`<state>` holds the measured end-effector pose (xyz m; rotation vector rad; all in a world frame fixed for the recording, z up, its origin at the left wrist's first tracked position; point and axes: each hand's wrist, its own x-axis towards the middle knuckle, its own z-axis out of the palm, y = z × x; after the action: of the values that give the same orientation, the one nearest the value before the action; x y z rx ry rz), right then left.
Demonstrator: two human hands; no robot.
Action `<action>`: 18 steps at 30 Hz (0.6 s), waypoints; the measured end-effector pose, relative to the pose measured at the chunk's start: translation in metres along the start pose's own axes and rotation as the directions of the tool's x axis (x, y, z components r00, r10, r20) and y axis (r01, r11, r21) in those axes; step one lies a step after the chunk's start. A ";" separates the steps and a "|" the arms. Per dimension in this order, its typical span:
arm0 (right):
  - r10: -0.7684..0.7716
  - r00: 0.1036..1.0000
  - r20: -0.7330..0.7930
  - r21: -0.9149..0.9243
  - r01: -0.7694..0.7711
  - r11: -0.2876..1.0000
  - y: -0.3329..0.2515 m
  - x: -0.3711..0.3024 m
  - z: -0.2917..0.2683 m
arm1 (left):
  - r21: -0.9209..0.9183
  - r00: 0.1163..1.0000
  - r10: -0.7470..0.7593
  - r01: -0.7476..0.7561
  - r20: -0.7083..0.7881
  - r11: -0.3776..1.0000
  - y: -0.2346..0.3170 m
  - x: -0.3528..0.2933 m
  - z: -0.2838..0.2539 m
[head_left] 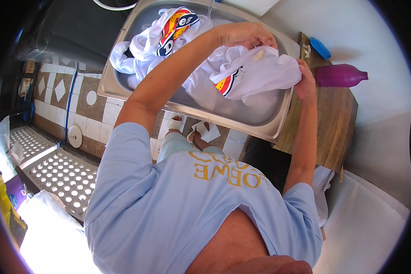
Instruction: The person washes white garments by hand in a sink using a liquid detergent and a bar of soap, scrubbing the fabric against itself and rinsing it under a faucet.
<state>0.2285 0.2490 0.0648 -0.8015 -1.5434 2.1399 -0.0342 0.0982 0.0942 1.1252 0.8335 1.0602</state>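
- Light-blue short-sleeved shirt with yellow lettering point(201, 205), closest to us, fills the lower centre!
- Up top, white cloth with red, yellow and navy print point(271, 75) sprawls across a rectangular stainless-steel sink point(214, 118).
- Left hand point(251, 35), upper centre, fingers curled in, pinching that cloth!
- Right hand point(307, 84), upper right, half-closed, gripping its edge beside a purple plastic bottle point(340, 76).
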 end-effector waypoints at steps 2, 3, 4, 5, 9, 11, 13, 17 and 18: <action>-0.006 0.997 0.075 -0.203 0.022 0.979 -0.014 -0.003 0.037 | 0.016 1.000 0.005 -0.005 -0.006 1.000 0.002 0.003 0.001; -0.097 0.988 0.119 -0.318 0.130 0.939 -0.018 -0.003 0.054 | 0.025 1.000 0.007 -0.007 -0.008 1.000 0.003 0.004 0.002; -0.177 0.969 0.172 -0.422 0.235 0.875 -0.019 -0.003 0.069 | 0.028 1.000 0.010 -0.009 -0.007 1.000 0.005 0.005 0.003; -0.249 0.941 0.229 -0.518 0.335 0.787 -0.021 -0.004 0.076 | 0.029 1.000 0.015 -0.015 -0.002 0.999 0.006 0.006 0.004; -0.003 0.971 0.238 -0.253 0.065 0.965 -0.023 0.003 0.072 | 0.004 0.998 0.065 -0.065 -0.017 0.998 0.010 0.006 0.002; -0.070 0.981 0.182 -0.100 0.089 0.991 -0.020 0.003 0.065 | -0.013 0.998 0.032 -0.033 -0.054 0.999 0.003 0.003 0.003; -0.112 0.958 0.265 0.006 0.115 0.993 -0.022 0.007 0.055 | -0.035 0.994 0.017 -0.021 -0.107 0.999 -0.006 -0.003 0.001; -0.165 0.964 0.211 0.134 0.138 0.981 -0.014 0.010 0.049 | -0.066 0.967 -0.019 0.002 -0.255 0.998 -0.020 -0.016 0.002; -0.159 0.965 0.207 0.149 0.129 0.980 -0.011 0.010 0.047 | -0.068 0.956 -0.035 0.016 -0.292 0.998 -0.023 -0.016 0.003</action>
<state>0.1902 0.2241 0.0836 -0.4071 -1.4896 2.2544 -0.0314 0.0800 0.0731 0.9120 1.0360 1.2427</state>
